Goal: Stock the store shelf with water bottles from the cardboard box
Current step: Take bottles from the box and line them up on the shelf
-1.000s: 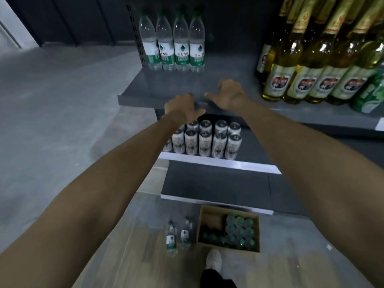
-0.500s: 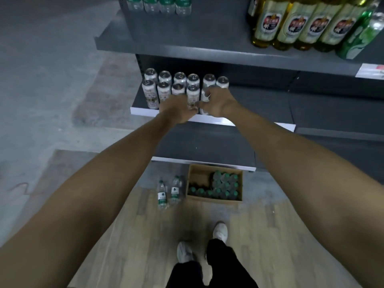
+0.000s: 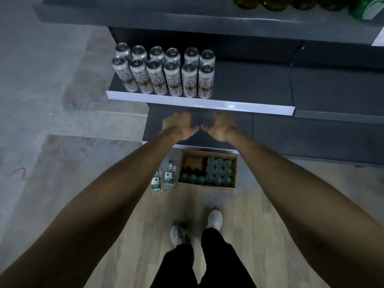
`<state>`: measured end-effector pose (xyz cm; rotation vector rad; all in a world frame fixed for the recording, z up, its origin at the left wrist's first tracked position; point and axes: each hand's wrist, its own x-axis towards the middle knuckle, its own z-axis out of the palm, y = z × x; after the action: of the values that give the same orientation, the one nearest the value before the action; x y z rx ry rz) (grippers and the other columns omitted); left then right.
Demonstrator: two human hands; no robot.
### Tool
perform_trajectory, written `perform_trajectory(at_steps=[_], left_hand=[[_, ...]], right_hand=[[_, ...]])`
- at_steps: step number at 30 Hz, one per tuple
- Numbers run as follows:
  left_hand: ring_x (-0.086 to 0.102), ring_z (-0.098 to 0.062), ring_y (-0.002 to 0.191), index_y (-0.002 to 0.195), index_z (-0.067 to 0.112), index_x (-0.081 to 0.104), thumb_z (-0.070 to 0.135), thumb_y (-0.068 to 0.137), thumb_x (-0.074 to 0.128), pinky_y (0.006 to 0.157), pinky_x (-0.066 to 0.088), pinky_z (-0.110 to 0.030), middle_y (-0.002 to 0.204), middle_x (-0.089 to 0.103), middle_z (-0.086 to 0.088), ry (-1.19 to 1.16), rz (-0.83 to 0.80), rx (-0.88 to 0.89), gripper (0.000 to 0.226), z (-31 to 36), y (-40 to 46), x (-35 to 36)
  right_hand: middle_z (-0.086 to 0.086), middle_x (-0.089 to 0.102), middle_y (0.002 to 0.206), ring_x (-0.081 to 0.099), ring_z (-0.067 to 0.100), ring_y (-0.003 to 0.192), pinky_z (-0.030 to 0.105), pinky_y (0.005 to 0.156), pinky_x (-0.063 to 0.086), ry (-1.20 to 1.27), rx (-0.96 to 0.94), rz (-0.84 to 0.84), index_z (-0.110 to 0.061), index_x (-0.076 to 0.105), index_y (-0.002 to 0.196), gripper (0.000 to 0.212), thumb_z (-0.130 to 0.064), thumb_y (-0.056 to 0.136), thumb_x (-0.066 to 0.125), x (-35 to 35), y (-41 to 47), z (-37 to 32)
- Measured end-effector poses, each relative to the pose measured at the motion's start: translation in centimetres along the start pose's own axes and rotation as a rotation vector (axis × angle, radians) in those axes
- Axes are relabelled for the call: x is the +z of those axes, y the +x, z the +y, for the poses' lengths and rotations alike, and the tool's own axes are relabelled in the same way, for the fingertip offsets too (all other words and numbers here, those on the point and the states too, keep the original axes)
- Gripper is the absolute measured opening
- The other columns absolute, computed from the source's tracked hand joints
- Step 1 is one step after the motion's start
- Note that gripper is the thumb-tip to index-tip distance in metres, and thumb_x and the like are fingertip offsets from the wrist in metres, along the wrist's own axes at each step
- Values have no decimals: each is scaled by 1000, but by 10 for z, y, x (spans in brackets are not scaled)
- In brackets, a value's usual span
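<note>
Fingers loose and slightly curled on both hands, nothing held: left hand [image 3: 178, 126] and right hand [image 3: 221, 127] side by side, thumbs nearly touching, out over the bottom shelf [image 3: 291, 134]. Below them, cardboard box [image 3: 207, 168] on the floor, mostly full of green-capped water bottles [image 3: 218, 171], one corner emptied. Two loose bottles [image 3: 163, 180] standing just left of it. Cans [image 3: 164, 73] above. Plenty left to stock, by the look of it.
</note>
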<state>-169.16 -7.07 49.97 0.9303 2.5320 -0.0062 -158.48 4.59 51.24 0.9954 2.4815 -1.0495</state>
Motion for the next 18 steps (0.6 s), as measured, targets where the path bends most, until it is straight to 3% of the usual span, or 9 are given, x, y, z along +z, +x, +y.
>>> perform_trajectory(at_steps=[4,6,8,13,18], left_hand=[[62,-32,106,117,19,60,54,89,56,84,50,-38,115,64,-10,-170,-43,-48,45,8,18,80],[64,-33,100,110,19,63,45,88,58,75,49,-34,107,67,-11,-286,-72,-70,35,5,25,142],[65,-35,100,110,19,63,40,86,61,69,41,-31,106,67,-12,-310,-118,-113,32,-4,30,210],[62,-33,108,117,19,56,48,88,61,76,43,-34,117,65,-11,-264,-241,-221,42,-37,37,361],[63,-33,102,110,16,53,48,91,58,80,49,-37,112,65,-11,-238,-205,-204,38,-55,58,431]], right_hand=[[13,60,127,57,32,116,37,93,48,63,32,-19,-12,48,133,49,-38,94,60,45,33,52],[14,62,117,60,32,105,34,78,46,46,35,-67,-12,49,128,40,-34,95,56,86,50,88],[12,62,107,59,32,98,33,73,41,21,66,-104,-12,51,119,32,-33,95,54,136,66,131],[12,54,135,52,33,120,32,85,42,50,244,-179,-14,42,139,52,-38,95,57,246,96,237],[12,52,138,50,35,124,32,85,40,87,316,-133,-16,37,144,58,-39,95,59,300,130,295]])
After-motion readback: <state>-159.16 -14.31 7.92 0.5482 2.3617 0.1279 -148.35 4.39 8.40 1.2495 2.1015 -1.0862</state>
